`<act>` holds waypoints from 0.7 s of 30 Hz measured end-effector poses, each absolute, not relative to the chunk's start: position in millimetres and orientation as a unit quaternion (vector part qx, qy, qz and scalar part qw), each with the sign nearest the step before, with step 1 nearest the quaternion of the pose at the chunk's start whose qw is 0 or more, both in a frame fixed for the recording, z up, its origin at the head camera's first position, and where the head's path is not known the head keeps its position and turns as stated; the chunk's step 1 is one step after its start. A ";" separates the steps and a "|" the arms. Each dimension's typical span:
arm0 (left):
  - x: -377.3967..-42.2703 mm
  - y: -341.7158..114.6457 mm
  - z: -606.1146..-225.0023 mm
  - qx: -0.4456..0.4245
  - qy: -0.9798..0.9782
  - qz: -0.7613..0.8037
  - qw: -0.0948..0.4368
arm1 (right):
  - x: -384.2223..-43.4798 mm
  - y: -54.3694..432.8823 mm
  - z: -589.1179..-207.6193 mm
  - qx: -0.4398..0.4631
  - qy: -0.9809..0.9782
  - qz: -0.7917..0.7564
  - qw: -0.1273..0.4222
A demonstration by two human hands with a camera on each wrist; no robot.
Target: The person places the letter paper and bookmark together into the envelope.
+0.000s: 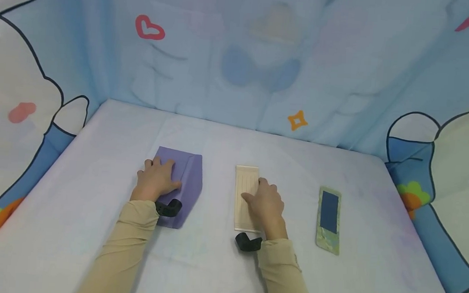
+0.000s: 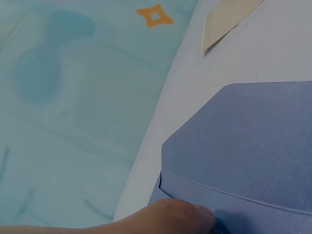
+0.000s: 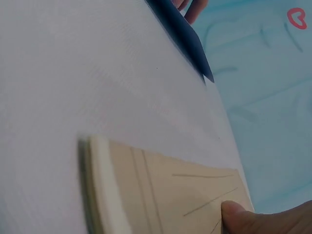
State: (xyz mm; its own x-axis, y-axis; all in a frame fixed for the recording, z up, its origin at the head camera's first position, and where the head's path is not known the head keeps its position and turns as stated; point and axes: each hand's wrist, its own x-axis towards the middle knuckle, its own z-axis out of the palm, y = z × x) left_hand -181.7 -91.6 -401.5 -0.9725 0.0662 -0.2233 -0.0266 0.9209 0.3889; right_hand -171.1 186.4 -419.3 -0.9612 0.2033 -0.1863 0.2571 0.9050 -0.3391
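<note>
A purple envelope [image 1: 190, 189] lies on the white table at left, its flap spread out to the right. My left hand [image 1: 154, 181] rests on it with spread fingers, and the thumb [image 2: 185, 214] presses near the fold of the flap. To the right lies a cream notepad [image 1: 244, 201] with lines printed on it. My right hand [image 1: 267, 203] holds the notepad by its right side, its thumb [image 3: 236, 212] on the top face; the other fingers are partly hidden. The notepad's thickness shows in the right wrist view.
A flat green rectangular piece [image 1: 327, 244] with a dark blue panel lies farther right on the table [image 1: 376, 220]. A light blue printed curtain [image 1: 207, 63] hangs behind the table's far edge. Black wrist mounts [image 1: 248, 242] sit on both wrists.
</note>
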 end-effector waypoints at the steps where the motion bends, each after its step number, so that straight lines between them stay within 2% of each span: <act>1: -181.9 -91.8 -401.3 0.011 0.972 0.201 0.119 | -171.4 187.5 -418.9 0.120 0.971 -0.194 0.070; 21: -194.3 -87.8 -399.5 0.028 0.971 0.205 0.122 | -185.1 212.0 -418.7 0.143 0.946 -0.287 0.041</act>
State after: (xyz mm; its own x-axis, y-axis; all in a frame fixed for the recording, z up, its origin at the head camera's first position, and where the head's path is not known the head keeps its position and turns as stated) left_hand -194.3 -87.8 -399.5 -0.9686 0.1049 -0.2254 0.0049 0.9144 0.4048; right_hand -185.1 212.0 -418.7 -0.9555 0.2476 -0.1602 0.2949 0.7938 -0.5320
